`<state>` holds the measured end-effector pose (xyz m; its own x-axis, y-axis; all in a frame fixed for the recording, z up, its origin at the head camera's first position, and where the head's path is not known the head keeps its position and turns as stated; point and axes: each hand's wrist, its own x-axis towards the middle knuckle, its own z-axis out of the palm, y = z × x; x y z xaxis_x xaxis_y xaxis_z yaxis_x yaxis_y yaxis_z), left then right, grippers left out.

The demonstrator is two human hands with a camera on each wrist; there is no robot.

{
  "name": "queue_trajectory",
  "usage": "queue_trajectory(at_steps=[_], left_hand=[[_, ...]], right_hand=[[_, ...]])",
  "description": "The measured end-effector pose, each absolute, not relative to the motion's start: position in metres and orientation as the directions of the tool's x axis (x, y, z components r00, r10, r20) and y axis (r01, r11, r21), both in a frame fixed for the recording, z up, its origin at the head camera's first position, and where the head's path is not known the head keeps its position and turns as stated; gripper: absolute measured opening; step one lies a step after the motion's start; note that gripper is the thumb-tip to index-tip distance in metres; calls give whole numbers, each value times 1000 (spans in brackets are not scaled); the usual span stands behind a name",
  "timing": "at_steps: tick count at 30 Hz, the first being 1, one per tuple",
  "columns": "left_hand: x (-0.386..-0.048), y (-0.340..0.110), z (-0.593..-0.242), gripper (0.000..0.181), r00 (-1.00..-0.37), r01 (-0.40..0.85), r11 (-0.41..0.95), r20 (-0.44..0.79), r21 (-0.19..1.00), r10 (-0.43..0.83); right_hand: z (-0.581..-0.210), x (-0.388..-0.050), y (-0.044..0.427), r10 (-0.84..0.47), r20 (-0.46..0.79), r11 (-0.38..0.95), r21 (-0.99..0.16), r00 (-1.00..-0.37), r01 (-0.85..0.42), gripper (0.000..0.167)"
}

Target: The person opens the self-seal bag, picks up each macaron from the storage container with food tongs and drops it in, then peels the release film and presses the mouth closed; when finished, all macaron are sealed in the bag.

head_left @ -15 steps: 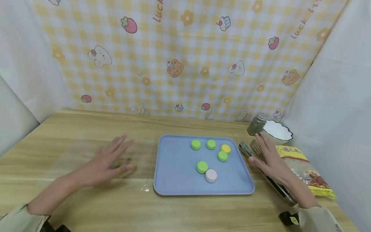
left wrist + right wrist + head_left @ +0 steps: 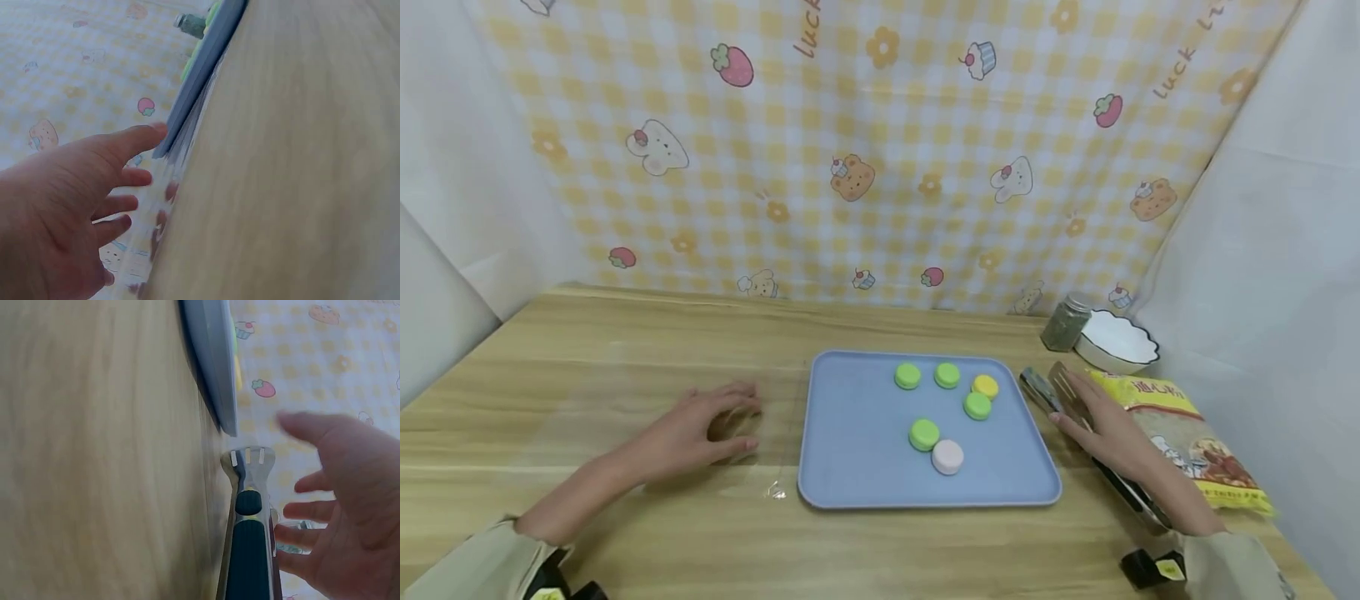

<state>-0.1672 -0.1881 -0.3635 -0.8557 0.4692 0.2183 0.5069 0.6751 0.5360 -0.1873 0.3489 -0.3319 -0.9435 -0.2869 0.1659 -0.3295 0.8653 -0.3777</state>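
A person's left hand (image 2: 700,429), loosely curved and empty, hangs at nine o'clock from a blue tray (image 2: 857,433) of macarons (image 2: 923,434), by what appears a clear sheet (image 2: 632,392); the right hand (image 2: 1111,435), spread and empty, hovers near tongs (image 2: 249,550) at the tray's three o'clock.

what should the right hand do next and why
Probably lower the right hand and close it round the tongs: it hangs open over them, gripping nothing, and they lie right beside the blue tray.
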Motion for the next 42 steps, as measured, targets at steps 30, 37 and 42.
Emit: queue_trajectory(at_steps=[30, 37, 42], left_hand=[[-165, -174, -367, 22, -862, 472, 730, 431, 494, 266], [-167, -174, -367, 12, -830, 510, 716, 492, 476, 264], [-166, -174, -365, 8, -820, 518, 728, 504, 449, 273]], right_hand=[[-332, -183, 351, -312, 97, 920, -216, -945, -326, 76], [-330, -183, 352, -334, 85, 916, -205, -939, -345, 75], [-328, -185, 352, -337, 71, 915, -210, -939, -344, 76]])
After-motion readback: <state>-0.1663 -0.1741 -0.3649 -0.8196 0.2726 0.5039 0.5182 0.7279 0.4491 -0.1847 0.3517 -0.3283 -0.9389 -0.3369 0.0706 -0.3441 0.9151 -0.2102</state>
